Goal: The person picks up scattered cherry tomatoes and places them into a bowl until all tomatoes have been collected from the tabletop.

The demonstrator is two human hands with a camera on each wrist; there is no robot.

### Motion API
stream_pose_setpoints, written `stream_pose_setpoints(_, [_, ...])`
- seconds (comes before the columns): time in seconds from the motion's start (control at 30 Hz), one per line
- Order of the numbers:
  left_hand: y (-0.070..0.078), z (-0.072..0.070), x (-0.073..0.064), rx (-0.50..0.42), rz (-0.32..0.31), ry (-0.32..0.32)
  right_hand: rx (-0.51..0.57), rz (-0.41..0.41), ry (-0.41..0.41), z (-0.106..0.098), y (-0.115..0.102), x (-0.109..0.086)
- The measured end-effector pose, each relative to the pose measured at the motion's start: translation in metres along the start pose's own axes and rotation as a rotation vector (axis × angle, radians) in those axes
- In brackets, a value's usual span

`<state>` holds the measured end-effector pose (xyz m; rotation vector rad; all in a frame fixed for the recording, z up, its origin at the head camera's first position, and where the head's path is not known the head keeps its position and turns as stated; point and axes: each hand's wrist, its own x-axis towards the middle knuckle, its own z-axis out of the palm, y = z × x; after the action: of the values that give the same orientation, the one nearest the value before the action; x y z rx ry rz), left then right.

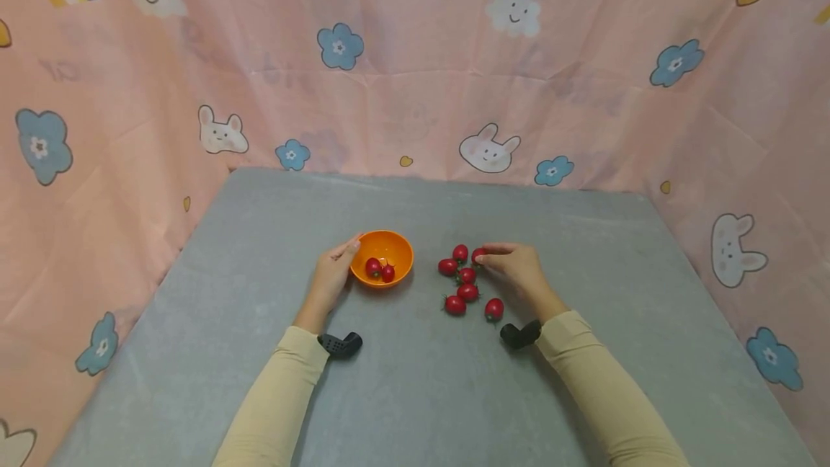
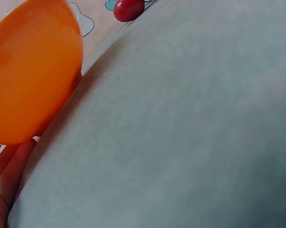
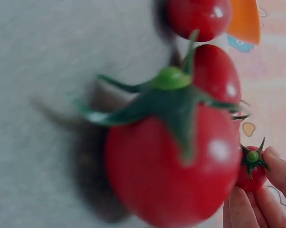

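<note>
My left hand (image 1: 329, 276) holds the left side of an orange bowl (image 1: 385, 242), thumb at the rim. Two red cherry tomatoes (image 1: 372, 267) lie inside the bowl. The left wrist view has the bowl's outer wall (image 2: 36, 71) close up, with fingers (image 2: 17, 166) at its lower edge. To the right, my right hand (image 1: 519, 269) pinches a cherry tomato (image 3: 251, 180) between thumb and fingers, its green stem end showing in the right wrist view. Several more cherry tomatoes (image 1: 467, 292) lie on the table between the bowl and the right hand.
The grey table (image 1: 415, 395) runs back to a pink curtain (image 1: 389, 99) printed with rainbows, bunnies and flowers, which also hangs at both sides. One cherry tomato (image 1: 494, 309) sits nearest the right wrist. Black wrist devices (image 1: 341, 345) are on both arms.
</note>
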<state>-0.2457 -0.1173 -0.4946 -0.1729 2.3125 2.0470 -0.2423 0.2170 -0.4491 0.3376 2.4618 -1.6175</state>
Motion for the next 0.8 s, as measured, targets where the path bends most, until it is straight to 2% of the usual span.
stream_pose_setpoints(0.3, [-0.002, -0.002, 0.001, 0.007, 0.017, -0.005, -0.014, -0.011, -0.022, 0.005, -0.015, -0.005])
stream_pose_setpoints(0.5, [-0.002, -0.001, 0.002, 0.008, 0.025, -0.006, 0.046, 0.004, -0.065, 0.012, -0.023, -0.004])
stream_pose_setpoints(0.8, [0.000, -0.001, 0.001, 0.018, 0.021, -0.001, 0.064, -0.007, -0.066, 0.024, -0.032, -0.003])
